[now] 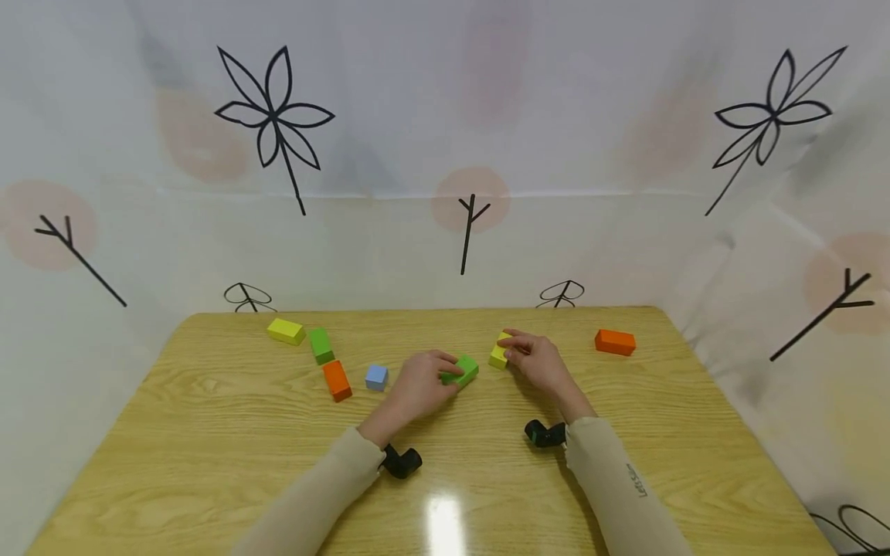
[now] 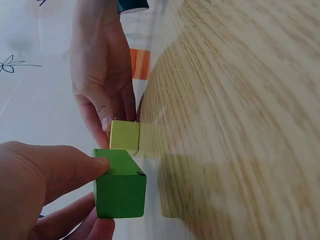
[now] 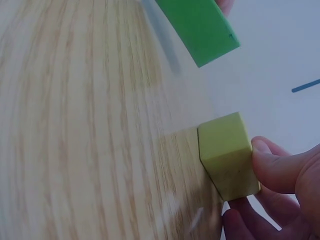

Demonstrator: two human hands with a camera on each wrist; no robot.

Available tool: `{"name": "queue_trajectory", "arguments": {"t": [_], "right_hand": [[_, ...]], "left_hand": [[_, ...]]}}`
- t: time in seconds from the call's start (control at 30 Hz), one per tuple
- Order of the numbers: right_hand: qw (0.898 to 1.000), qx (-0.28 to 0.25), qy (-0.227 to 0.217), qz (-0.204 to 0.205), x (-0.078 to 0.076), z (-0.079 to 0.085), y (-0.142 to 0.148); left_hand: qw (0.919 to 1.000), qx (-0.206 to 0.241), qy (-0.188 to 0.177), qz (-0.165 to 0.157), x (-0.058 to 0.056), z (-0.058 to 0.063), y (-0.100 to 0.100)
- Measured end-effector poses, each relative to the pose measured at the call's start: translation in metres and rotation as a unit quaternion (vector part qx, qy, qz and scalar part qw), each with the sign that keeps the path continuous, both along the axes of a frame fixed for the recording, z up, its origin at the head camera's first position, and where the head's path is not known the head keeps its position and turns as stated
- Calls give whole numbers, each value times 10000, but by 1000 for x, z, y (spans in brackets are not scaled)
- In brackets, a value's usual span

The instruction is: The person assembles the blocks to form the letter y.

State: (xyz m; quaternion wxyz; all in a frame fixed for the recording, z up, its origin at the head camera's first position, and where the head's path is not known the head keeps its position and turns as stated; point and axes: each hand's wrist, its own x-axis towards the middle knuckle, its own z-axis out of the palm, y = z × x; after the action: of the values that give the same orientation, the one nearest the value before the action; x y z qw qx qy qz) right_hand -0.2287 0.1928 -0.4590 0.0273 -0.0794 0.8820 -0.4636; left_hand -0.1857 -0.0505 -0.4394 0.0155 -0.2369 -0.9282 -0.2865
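Observation:
My left hand (image 1: 424, 384) pinches a green block (image 1: 467, 372) between thumb and fingers. In the right wrist view this green block (image 3: 202, 30) appears a little above the table, with its shadow apart from it. To its right, my right hand (image 1: 542, 363) holds a yellow block (image 1: 497, 355) by its sides. The yellow block (image 3: 227, 155) appears to rest on the table, thumb on one side and fingers on the other. A gap separates the two held blocks. In the left wrist view the right hand (image 2: 102, 65) is beyond the green block (image 2: 120, 192).
On the wooden table (image 1: 229, 448), left of my hands, lie another yellow block (image 1: 286, 331), another green block (image 1: 321, 346), an orange block (image 1: 337, 381) and a small blue cube (image 1: 376, 377). A second orange block (image 1: 615, 342) lies far right. A patterned cloth (image 1: 389, 255) hangs behind.

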Motion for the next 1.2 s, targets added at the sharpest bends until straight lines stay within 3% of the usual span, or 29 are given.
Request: {"name": "queue_trajectory", "arguments": {"t": [0.27, 0.73, 1.2], "right_hand": [[9999, -147, -29, 4, 0, -1, 1], [9998, -162, -107, 7, -1, -1, 2], [9997, -177, -155, 60, -3, -5, 3]], "left_hand": [[9998, -184, 102, -11, -1, -2, 12], [9999, -122, -10, -24, -6, -7, 27], [9983, 107, -569, 69, -8, -5, 35]]}}
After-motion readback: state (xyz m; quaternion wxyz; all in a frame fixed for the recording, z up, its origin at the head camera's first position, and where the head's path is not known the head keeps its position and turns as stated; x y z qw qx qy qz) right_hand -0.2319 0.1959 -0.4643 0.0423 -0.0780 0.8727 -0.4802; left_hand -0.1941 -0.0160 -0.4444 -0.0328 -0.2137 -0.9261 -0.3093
